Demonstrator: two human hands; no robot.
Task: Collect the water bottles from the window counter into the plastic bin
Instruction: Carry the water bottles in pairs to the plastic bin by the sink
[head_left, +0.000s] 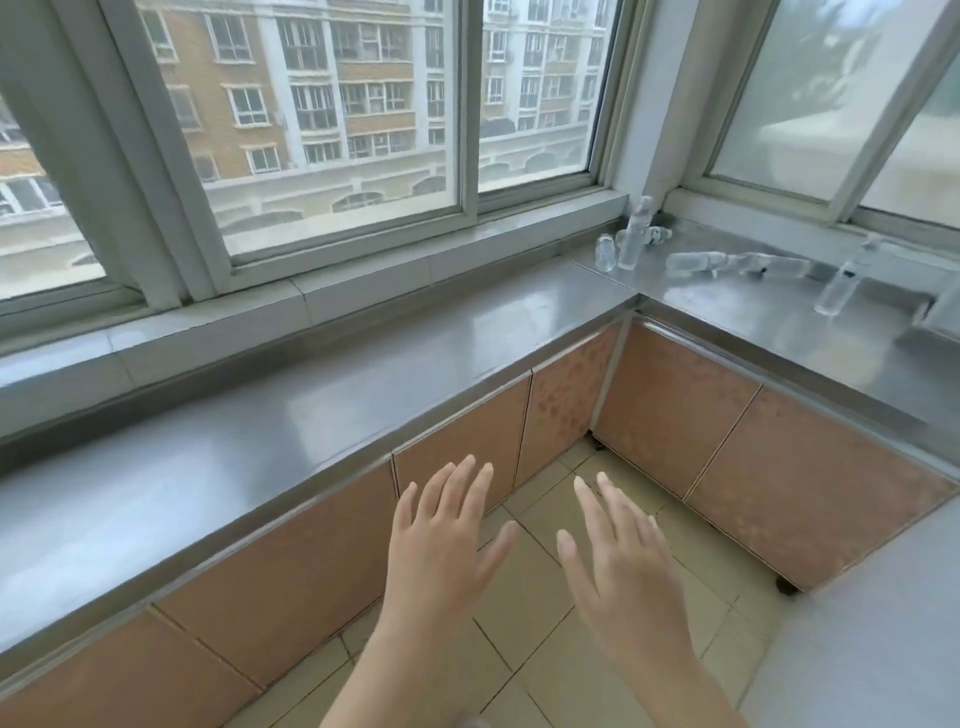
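Observation:
Several clear water bottles stand or lie on the steel window counter (727, 306) in the far right corner. One upright bottle (635, 234) stands by the corner post, with a short one (604, 253) beside it. A bottle lies on its side (696, 261), another lies further right (779, 265), and one tilted bottle (839, 288) stands near the right edge. My left hand (441, 551) and my right hand (618, 566) hover open over the floor, fingers spread, palms down, holding nothing. Both are far from the bottles. No plastic bin is visible.
The L-shaped steel counter (311, 405) runs under the windows (332, 114), with tan cabinet doors (457, 452) below. A tiled floor (550, 649) lies under my hands. A grey surface (872, 623) sits at lower right, and a grey object (940, 317) at the right edge.

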